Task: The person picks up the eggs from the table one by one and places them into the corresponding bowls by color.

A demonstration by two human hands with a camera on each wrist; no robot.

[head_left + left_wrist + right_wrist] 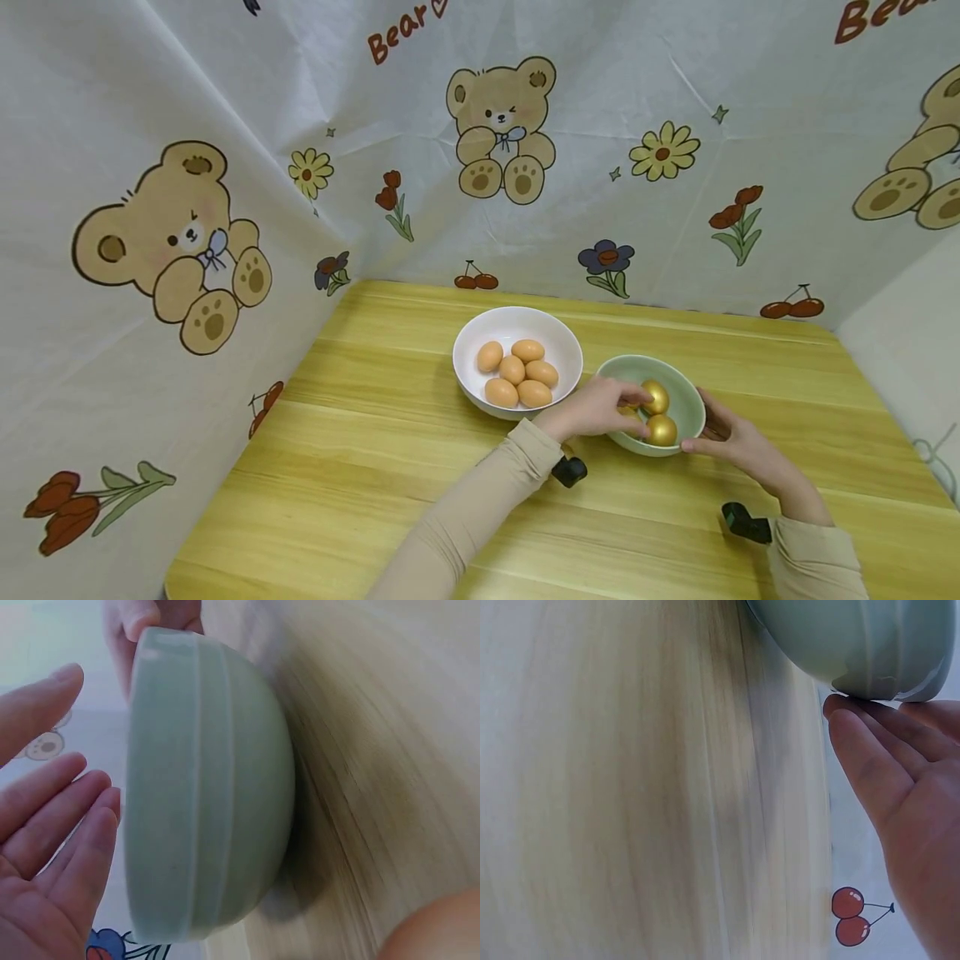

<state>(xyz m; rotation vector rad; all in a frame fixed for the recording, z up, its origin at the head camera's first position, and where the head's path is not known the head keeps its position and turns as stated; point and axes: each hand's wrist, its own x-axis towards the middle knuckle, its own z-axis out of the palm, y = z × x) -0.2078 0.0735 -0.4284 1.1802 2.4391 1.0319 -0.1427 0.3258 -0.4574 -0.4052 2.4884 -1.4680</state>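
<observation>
Golden eggs [662, 431] lie in a pale green bowl [686, 398] on the right of the table. My left hand [596, 408] reaches over the bowl's left rim, fingertips beside the eggs and partly covering them. The left wrist view shows that hand [56, 847] with thumb and fingers apart and no object between them. My right hand [742, 446] rests against the bowl's right side, thumb nearer me and the other fingers farther back. In the right wrist view, its nearly straight fingers [874, 765] touch the bowl's outer wall [870, 645].
A white bowl [517, 323] with several brown eggs [527, 351] stands just left of the green bowl. Both bowls are on a yellow wood-grain table [360, 417]. A bear-printed cloth [315, 92] hangs behind and to the left of the table.
</observation>
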